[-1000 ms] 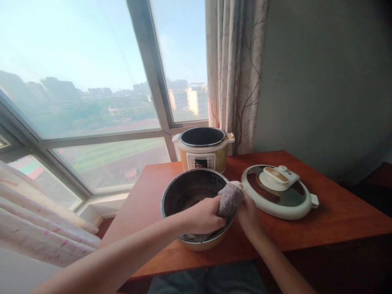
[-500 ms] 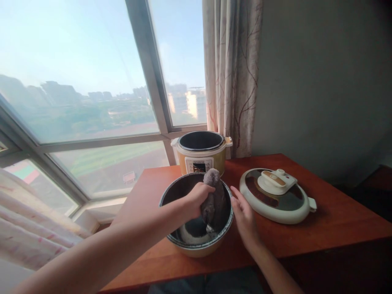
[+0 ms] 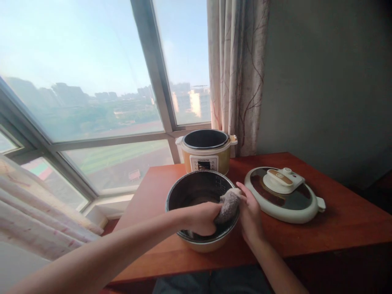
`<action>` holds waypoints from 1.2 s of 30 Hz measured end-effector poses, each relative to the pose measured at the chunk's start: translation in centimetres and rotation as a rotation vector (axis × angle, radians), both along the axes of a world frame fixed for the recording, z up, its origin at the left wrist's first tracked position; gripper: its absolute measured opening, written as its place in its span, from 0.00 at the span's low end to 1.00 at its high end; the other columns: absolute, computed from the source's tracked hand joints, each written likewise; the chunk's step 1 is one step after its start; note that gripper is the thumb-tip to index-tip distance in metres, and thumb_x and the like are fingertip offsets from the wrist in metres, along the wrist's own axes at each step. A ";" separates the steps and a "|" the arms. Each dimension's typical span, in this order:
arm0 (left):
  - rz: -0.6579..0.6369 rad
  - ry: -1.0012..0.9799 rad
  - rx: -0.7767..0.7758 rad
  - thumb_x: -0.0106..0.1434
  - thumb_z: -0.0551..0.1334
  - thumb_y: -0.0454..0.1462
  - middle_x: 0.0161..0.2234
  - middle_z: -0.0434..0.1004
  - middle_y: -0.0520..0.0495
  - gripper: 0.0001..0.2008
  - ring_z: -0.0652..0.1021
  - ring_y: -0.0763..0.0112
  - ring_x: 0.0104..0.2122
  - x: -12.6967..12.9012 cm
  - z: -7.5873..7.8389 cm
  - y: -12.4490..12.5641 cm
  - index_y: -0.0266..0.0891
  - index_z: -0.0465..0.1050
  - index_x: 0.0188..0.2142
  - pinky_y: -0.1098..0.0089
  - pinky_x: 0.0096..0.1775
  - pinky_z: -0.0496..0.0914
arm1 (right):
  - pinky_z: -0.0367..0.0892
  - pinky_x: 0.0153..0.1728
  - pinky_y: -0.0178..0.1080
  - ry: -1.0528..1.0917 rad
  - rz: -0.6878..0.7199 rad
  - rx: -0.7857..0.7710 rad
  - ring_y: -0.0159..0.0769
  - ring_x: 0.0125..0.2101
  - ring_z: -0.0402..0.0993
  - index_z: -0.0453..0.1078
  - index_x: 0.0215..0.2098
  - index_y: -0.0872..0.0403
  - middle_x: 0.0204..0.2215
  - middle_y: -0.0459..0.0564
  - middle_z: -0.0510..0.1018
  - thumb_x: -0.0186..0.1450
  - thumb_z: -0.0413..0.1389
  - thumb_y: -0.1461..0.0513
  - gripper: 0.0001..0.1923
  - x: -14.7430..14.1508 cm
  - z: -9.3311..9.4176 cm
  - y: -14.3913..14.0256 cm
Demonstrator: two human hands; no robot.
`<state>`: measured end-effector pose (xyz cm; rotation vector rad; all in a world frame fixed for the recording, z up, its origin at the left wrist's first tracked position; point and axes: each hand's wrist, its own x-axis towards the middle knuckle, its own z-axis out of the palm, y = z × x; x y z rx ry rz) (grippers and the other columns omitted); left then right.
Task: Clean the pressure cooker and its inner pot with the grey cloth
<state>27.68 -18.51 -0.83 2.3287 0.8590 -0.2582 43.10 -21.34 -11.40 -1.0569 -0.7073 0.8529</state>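
My left hand (image 3: 206, 218) is closed on a grey cloth (image 3: 229, 206), reaching inside a dark-lined cooker inner pot (image 3: 200, 183). The cloth lies against the pot's right inner wall, its upper end at the rim. On the outer right side, my right hand (image 3: 251, 212) grips the pot's edge beside the cloth; some of its fingers are hidden. Behind the pot stands the electric cooker body (image 3: 206, 153), uncovered, with a control panel on its front. A white-rimmed cooker lid (image 3: 283, 196) rests on the table to the right of my right hand.
The reddish-brown wooden table (image 3: 339, 212) ends close in front of me. Beyond its left side are a window (image 3: 107, 110) and a light patterned curtain (image 3: 33, 216). Another curtain (image 3: 237, 73) hangs behind the cooker, beside a grey wall (image 3: 324, 81).
My left hand has moved the cloth from above the pot's middle down and right to its inner wall. My right hand has come from just beside the rim onto it.
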 end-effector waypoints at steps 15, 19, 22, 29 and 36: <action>0.204 0.008 -0.252 0.49 0.63 0.34 0.27 0.75 0.52 0.10 0.74 0.66 0.29 -0.1 -1.0 0.2 0.39 0.77 0.33 0.71 0.31 0.68 | 0.58 0.22 0.33 0.030 -0.021 -0.049 0.30 0.20 0.64 0.71 0.51 0.56 0.21 0.41 0.73 0.55 0.63 0.50 0.29 0.9 1.0 0.7; 0.594 -0.332 -0.589 0.49 0.65 0.34 0.27 0.76 0.51 0.09 0.76 0.66 0.29 1.6 -2.5 0.8 0.37 0.76 0.33 0.70 0.32 0.70 | 0.60 0.24 0.34 0.055 0.024 -0.027 0.32 0.22 0.67 0.70 0.50 0.56 0.23 0.43 0.75 0.56 0.63 0.51 0.27 1.0 0.7 0.8; 0.842 -0.593 -0.730 0.52 0.62 0.32 0.29 0.78 0.47 0.10 0.78 0.65 0.29 3.0 -3.2 1.3 0.36 0.75 0.36 0.67 0.34 0.72 | 0.64 0.28 0.35 0.053 0.009 -0.036 0.36 0.27 0.72 0.70 0.50 0.56 0.28 0.47 0.79 0.56 0.63 0.51 0.28 1.1 0.5 1.0; 0.905 -0.711 -0.476 0.53 0.59 0.30 0.33 0.79 0.42 0.14 0.79 0.62 0.33 5.0 -4.3 1.6 0.34 0.73 0.40 0.67 0.36 0.73 | 0.65 0.28 0.36 0.038 -0.012 -0.048 0.36 0.28 0.73 0.71 0.50 0.56 0.31 0.49 0.80 0.57 0.62 0.50 0.27 0.7 0.5 0.8; 0.197 -0.159 0.125 0.49 0.63 0.30 0.39 0.81 0.34 0.19 0.80 0.48 0.38 3.2 -2.9 -0.2 0.36 0.75 0.43 0.60 0.37 0.72 | 0.69 0.33 0.37 0.213 0.032 0.013 0.40 0.35 0.77 0.70 0.48 0.54 0.38 0.50 0.82 0.57 0.62 0.52 0.23 0.7 0.0 1.5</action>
